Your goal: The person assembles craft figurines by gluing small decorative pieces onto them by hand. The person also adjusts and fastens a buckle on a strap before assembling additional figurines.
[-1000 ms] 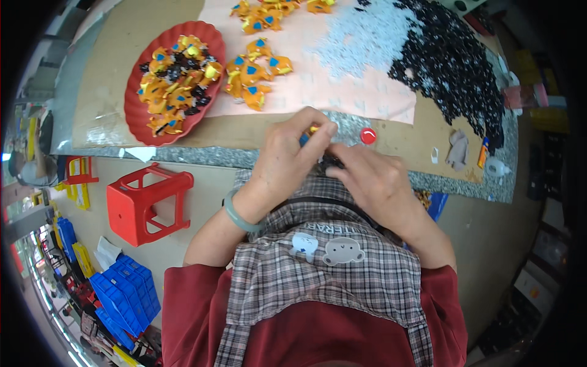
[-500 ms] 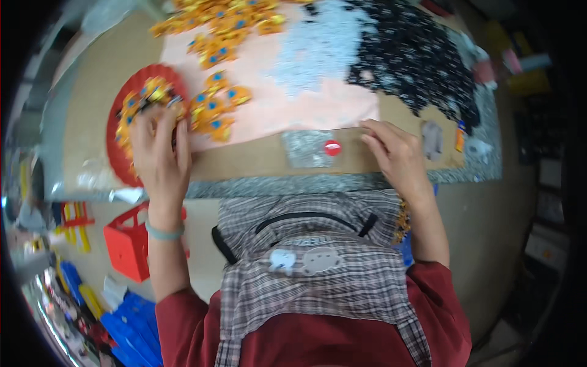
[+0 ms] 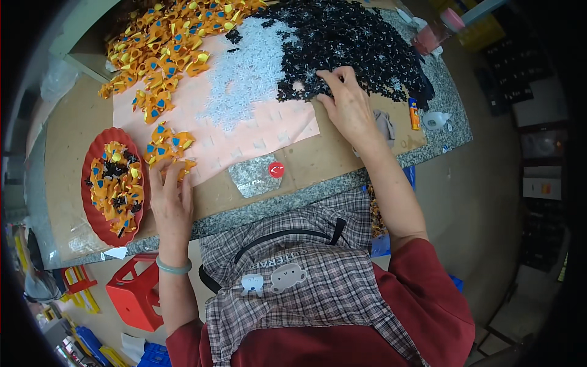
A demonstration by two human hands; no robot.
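Observation:
My left hand (image 3: 171, 199) is at the near end of a small group of orange plastic pieces (image 3: 160, 147) with blue and yellow patches. Its fingers are closed around one orange piece (image 3: 184, 166), partly hidden by them. Over the near edge of a spread of small black plastic parts (image 3: 348, 43), my right hand (image 3: 350, 110) has its thumb and forefinger apart, with nothing visible between them. A red scalloped tray (image 3: 92, 211) left of my left hand holds orange pieces and some black parts. Small white parts (image 3: 241, 76) lie beside the black ones.
Pale pink sheeting (image 3: 269, 131) lies under the parts. A larger orange heap (image 3: 165, 43) is at the far left. Nearer me lies a clear plastic bag (image 3: 247, 177) with a red round label. An orange tube (image 3: 414, 114) and grey cloth (image 3: 384, 125) lie at the right.
My left hand has moved from over the red tray to the loose orange pieces. My right hand has gone from the sheet's near edge to the black parts. The view has turned.

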